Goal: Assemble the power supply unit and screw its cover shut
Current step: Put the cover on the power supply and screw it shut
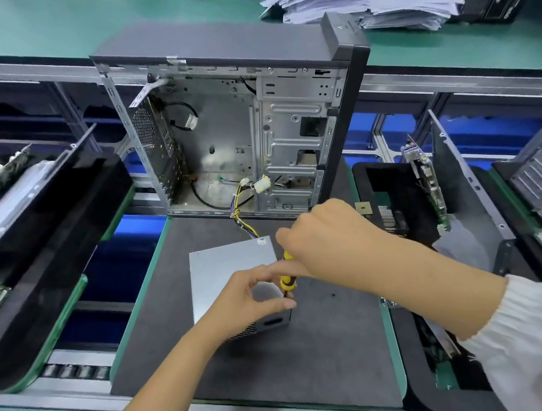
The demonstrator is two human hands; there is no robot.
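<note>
The grey metal power supply unit [226,267] lies on the dark foam mat [330,362], its coloured cable bundle [243,217] running back into the open computer case [223,133]. My right hand [329,241] grips a yellow-handled screwdriver [287,279] from above, held upright over the unit's near right corner. My left hand [250,298] rests at that same corner, with thumb and fingers curled around the screwdriver's lower shaft, steadying it. The tip and the screw are hidden behind my fingers.
A small dark screw [333,295] lies on the mat to the right. Black foam trays with circuit boards stand on the left [41,248] and right [407,199]. Paper stacks [361,4] sit on the green shelf behind the case.
</note>
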